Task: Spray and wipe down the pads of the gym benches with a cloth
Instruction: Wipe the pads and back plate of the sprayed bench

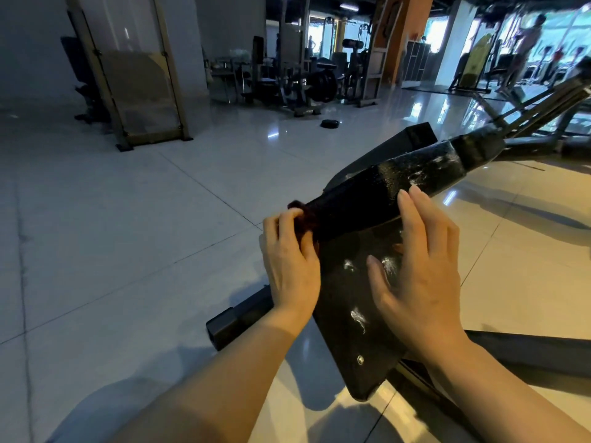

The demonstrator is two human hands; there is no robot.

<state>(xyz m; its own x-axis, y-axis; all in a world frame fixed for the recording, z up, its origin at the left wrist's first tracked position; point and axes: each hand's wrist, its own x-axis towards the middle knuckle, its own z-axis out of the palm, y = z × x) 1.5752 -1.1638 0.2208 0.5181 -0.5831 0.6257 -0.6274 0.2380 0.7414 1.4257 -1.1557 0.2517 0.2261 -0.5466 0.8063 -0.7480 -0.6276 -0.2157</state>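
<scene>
While the left hand (289,260) curls its fingers around a dark reddish cloth (302,219) bunched against the left edge of the black bench pad (361,203), the right hand (422,266) rests with straight, spread fingers on the pad's right side, gripping nothing. White streaks and droplets speckle the pad's glossy surface. A black steel foot bar (238,321) juts out below the left wrist across the pale tiled floor (112,235). Farther back lie a loose weight plate (330,123), a framed panel (140,87) and dim weight machines (287,81); a blurred person (529,36) stands by the bright windows.
</scene>
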